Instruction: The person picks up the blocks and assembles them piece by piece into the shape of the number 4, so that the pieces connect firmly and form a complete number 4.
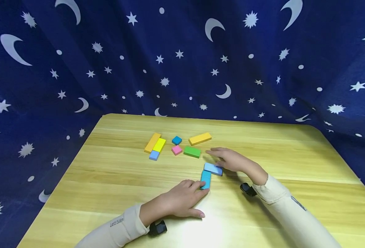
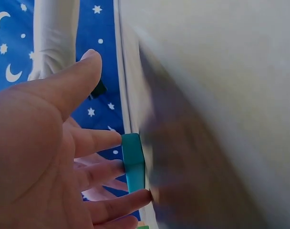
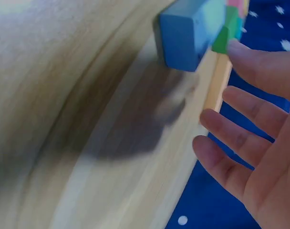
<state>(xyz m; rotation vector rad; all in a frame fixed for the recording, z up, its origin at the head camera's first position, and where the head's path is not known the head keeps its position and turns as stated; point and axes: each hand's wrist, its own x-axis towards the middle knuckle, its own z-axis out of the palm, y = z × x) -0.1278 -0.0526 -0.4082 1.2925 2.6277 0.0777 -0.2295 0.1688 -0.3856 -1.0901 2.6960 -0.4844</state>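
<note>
My left hand (image 1: 183, 199) lies low over the table with its fingers stretched out, fingertips at the near end of a turquoise block (image 1: 205, 177). In the left wrist view the fingers stay straight along that block (image 2: 132, 151), with the thumb held apart. A light blue block (image 1: 212, 168) lies flat across the far end of the turquoise one, the two forming a corner. Beside the light blue block my right hand (image 1: 232, 160) hovers, fingers loosely extended. The right wrist view has this block (image 3: 178, 40) in front of the spread fingers, and nothing is gripped.
Farther back lie a green block (image 1: 192, 152), a pink block (image 1: 176, 150), a dark blue block (image 1: 176, 140) and an orange block (image 1: 200, 138). To their left, another orange block (image 1: 152, 143), a yellow block (image 1: 159, 145) and a periwinkle block (image 1: 154, 155) sit together. A starry curtain (image 1: 182, 69) hangs behind the table.
</note>
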